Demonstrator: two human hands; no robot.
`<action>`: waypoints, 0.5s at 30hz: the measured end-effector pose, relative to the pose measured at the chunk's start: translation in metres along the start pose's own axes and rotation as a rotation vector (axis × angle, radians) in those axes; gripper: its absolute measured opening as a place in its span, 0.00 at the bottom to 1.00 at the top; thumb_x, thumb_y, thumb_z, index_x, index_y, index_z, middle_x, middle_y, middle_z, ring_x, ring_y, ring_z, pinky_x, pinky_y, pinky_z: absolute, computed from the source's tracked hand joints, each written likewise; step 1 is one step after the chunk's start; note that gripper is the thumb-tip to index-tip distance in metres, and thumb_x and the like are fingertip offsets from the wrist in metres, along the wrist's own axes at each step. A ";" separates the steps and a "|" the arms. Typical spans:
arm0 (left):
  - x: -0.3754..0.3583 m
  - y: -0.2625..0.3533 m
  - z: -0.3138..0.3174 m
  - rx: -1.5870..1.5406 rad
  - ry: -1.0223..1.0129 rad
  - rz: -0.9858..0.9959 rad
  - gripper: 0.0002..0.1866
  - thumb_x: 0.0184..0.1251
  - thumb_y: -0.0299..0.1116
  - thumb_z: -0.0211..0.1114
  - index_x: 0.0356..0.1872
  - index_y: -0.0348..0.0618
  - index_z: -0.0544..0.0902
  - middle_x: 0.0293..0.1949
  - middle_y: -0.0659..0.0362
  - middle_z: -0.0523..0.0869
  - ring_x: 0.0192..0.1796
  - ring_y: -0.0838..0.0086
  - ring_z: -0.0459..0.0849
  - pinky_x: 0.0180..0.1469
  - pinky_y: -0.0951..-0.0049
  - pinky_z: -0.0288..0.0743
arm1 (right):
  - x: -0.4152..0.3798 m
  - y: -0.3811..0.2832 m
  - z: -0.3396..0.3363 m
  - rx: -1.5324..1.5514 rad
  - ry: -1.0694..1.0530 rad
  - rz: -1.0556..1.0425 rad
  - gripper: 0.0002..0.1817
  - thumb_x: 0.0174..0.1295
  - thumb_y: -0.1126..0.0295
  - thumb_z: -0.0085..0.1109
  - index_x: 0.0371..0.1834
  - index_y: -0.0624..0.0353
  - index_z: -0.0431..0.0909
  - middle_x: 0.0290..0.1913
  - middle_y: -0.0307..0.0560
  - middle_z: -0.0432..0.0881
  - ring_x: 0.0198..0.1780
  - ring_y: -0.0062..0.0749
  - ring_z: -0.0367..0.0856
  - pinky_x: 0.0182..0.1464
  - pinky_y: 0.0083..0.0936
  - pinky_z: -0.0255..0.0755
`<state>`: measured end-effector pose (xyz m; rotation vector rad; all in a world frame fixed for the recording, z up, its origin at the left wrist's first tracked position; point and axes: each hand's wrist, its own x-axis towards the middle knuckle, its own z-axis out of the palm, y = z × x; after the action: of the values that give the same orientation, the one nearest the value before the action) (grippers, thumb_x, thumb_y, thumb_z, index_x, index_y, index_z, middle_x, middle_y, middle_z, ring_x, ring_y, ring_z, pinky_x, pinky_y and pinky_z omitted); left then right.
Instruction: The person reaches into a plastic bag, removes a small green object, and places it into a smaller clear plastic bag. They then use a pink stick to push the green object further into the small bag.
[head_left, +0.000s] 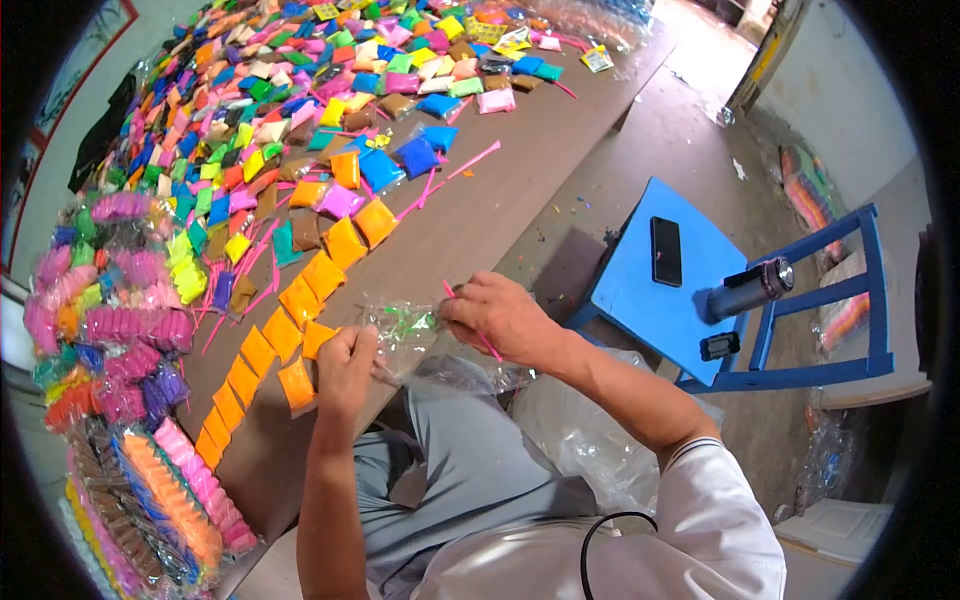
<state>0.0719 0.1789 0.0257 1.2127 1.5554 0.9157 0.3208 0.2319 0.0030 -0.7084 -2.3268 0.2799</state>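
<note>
A clear plastic bag with green printing is stretched between my two hands above the table's edge. My left hand pinches the near left side of the bag, fingers closed. At its other side my right hand is closed around a thin pink stick, which pokes out above and below the fingers. Those fingers also meet the bag's edge; how firmly they grip it is hidden. Beside my left hand lie orange packets, with more in slanting rows along the table.
Many small coloured packets cover the far table. Bundled packs line the left. A blue chair on the right carries a phone, a flask and a small black object. Clear plastic lies near my legs.
</note>
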 end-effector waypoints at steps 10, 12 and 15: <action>-0.006 -0.004 -0.002 -0.038 0.031 -0.031 0.14 0.74 0.35 0.55 0.35 0.32 0.81 0.26 0.62 0.82 0.29 0.82 0.78 0.32 0.78 0.72 | -0.014 -0.022 -0.029 1.054 0.324 0.791 0.15 0.71 0.68 0.47 0.53 0.64 0.77 0.40 0.39 0.79 0.42 0.24 0.75 0.49 0.25 0.71; -0.003 -0.010 -0.003 -0.018 0.024 -0.008 0.14 0.74 0.35 0.55 0.35 0.33 0.81 0.26 0.62 0.82 0.29 0.82 0.78 0.33 0.78 0.72 | -0.013 -0.030 -0.026 1.310 0.431 0.843 0.15 0.68 0.70 0.50 0.55 0.64 0.76 0.40 0.41 0.79 0.42 0.24 0.75 0.50 0.24 0.70; -0.003 -0.011 -0.002 0.025 0.013 0.021 0.15 0.75 0.36 0.53 0.35 0.34 0.80 0.26 0.62 0.82 0.29 0.82 0.78 0.34 0.78 0.72 | -0.012 -0.047 -0.020 1.298 0.348 0.784 0.14 0.70 0.69 0.49 0.55 0.62 0.74 0.42 0.40 0.80 0.43 0.23 0.76 0.49 0.23 0.72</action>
<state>0.0672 0.1730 0.0165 1.2453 1.5710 0.9218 0.3218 0.1865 0.0292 -0.7924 -1.0246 1.6356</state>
